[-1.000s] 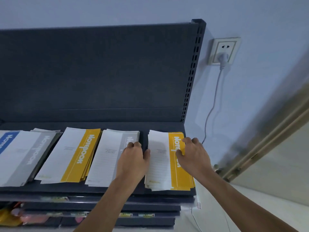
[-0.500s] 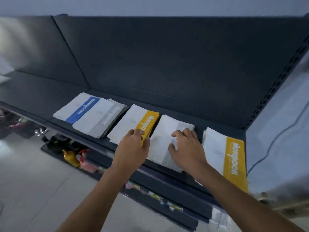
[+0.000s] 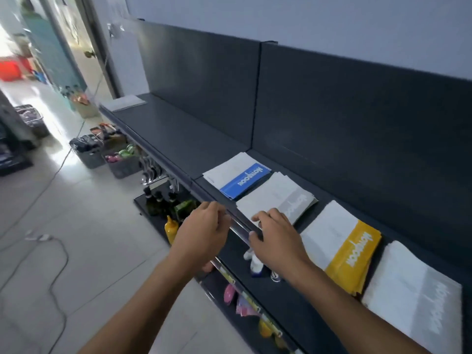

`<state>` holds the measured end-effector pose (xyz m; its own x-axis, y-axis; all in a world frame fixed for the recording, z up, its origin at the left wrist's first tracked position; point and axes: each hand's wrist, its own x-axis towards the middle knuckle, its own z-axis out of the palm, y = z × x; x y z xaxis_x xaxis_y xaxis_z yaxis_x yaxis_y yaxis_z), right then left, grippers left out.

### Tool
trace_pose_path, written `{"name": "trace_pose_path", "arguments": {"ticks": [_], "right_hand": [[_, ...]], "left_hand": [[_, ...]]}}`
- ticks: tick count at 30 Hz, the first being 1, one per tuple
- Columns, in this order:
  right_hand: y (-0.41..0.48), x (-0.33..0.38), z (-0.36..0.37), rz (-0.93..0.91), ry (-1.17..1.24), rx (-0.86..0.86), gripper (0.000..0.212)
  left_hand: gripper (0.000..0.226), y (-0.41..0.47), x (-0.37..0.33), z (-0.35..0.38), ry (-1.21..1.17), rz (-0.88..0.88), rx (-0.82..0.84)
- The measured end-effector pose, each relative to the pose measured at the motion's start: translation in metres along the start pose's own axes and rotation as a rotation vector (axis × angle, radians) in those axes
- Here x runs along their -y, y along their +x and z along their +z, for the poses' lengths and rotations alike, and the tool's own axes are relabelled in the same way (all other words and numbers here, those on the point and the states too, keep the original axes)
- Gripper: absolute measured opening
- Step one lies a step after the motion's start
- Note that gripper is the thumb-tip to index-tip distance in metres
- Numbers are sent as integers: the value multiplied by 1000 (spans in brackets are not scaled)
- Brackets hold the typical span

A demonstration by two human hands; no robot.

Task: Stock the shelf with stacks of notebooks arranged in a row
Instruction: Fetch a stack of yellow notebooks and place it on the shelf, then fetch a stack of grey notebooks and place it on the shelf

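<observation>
Out on the left the shelf (image 3: 166, 134) ran long and dark, with one pale sheet (image 3: 125, 102) lying flat at its far end and well apart from everything else. Then the row began: the blue stack (image 3: 240, 178) lay flat on the shelf, and the grey stack (image 3: 278, 198) sat just beside it, their edges close enough to touch or nearly so.

The left hand (image 3: 204, 226) hung off the front of the shelf by the front rail (image 3: 199, 190), fingers loosely curled, with nothing in it that showed. The right hand (image 3: 275, 236) was the busy one. Its fingers were bent down onto the near corner of the grey stack and its thumb was at the rail, pressing rather than lifting, by the look of it.

Further right the yellow stack (image 3: 342, 249) lay a little apart, and the pale stack (image 3: 413, 295) ran out to the frame's edge.

The step looked like tidying, squaring each pile in a row already laid. The grey stack's covers were fanned and sat askew to the blue stack. So the next move likely called for both hands on its sides, nudging the pile square to the rail without shoving the blue stack.
</observation>
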<state>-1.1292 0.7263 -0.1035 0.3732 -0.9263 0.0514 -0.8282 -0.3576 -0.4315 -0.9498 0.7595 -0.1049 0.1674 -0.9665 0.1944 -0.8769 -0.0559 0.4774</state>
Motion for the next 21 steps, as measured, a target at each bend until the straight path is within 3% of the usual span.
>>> {"name": "trace_pose_path", "arguments": {"ticks": [7, 21], "right_hand": [[68, 96, 48, -96, 30, 31, 29], [243, 216, 113, -244, 73, 117, 26]], "left_hand": [[28, 28, 110, -50, 12, -105, -25], [16, 126, 263, -121, 45, -213, -88]]}}
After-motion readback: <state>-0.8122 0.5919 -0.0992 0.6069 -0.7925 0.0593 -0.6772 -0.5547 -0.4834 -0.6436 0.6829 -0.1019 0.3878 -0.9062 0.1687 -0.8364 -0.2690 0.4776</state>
